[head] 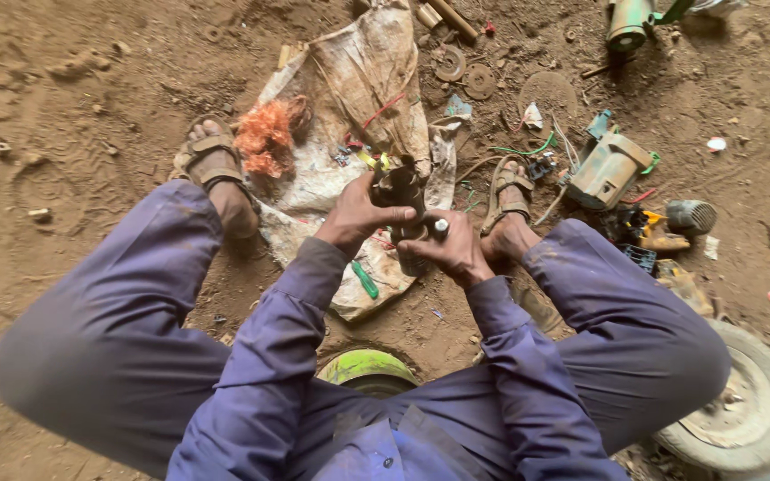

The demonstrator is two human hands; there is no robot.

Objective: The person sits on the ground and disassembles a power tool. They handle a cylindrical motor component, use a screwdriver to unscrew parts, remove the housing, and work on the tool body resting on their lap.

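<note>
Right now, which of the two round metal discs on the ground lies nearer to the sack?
The left disc is nearer. It lies right beside the edge of the dirty sack, while the other disc sits farther right on bare soil.

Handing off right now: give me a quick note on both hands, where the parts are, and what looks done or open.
Left hand: gripping the upper end of a dark metal part.
Right hand: closed around a metal-tipped tool held against that part's lower section.
Around: worn sack on the dirt under the work, green-handled screwdriver on it, orange fibre wad by the left foot, greenish motor housing to the right.
Done/left: part is off the ground in hand; progress cannot be told.
</note>
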